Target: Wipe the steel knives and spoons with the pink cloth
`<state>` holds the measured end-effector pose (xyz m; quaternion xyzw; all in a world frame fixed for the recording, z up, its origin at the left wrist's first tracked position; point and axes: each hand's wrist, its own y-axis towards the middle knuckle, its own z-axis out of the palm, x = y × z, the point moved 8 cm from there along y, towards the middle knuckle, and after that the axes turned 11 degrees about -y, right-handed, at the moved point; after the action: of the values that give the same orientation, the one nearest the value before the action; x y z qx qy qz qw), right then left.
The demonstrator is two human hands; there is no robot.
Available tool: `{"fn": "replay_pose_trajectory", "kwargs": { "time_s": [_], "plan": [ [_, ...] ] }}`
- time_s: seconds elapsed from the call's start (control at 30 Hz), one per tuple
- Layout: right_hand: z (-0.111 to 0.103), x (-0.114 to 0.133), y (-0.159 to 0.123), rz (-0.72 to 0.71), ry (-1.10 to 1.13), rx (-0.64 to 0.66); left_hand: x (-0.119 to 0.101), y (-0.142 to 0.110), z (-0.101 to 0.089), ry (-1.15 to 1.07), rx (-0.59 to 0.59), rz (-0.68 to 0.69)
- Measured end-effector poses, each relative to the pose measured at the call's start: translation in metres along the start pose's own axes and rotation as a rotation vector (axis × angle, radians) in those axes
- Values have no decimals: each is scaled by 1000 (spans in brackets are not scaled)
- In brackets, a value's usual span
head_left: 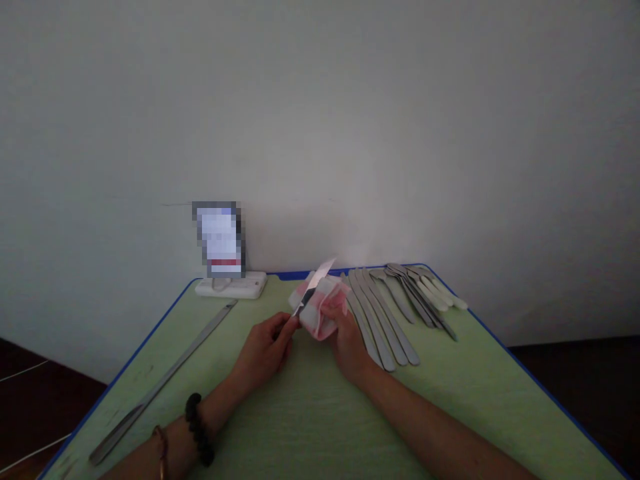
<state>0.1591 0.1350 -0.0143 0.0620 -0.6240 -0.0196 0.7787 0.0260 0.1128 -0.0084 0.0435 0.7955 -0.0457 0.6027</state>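
My left hand is closed round the handle of a table knife, whose blade points up and away to the right. In my right hand is a bunched pink and white cloth, pinched between thumb and fingers. The knife's blade lies against the cloth, over its upper left part. Just right of my right hand, several metal table knives lie side by side. Another long knife rests alone on the left of the table, slanting toward the near corner.
A phone, blurred out, stands on a white base at the back left. Several spoons and cream-handled cutlery lie at the back right. The green table has a blue edge and meets a pale wall.
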Motion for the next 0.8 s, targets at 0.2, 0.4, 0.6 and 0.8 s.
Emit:
{"fn": "replay_pose_trajectory", "kwargs": {
  "time_s": [0.2, 0.4, 0.6, 0.8],
  "plan": [
    [1, 13, -2, -43, -4, 0, 2, -1, 5, -33, 73, 43],
    [2, 0, -3, 67, -22, 20, 5, -1, 10, -38, 139, 36],
    [2, -8, -1, 91, 41, 28, 9, 0, 9, -41, 130, 26],
    [2, -10, 0, 93, 20, 31, 9, -1, 8, -39, 132, 39]
  ]
}}
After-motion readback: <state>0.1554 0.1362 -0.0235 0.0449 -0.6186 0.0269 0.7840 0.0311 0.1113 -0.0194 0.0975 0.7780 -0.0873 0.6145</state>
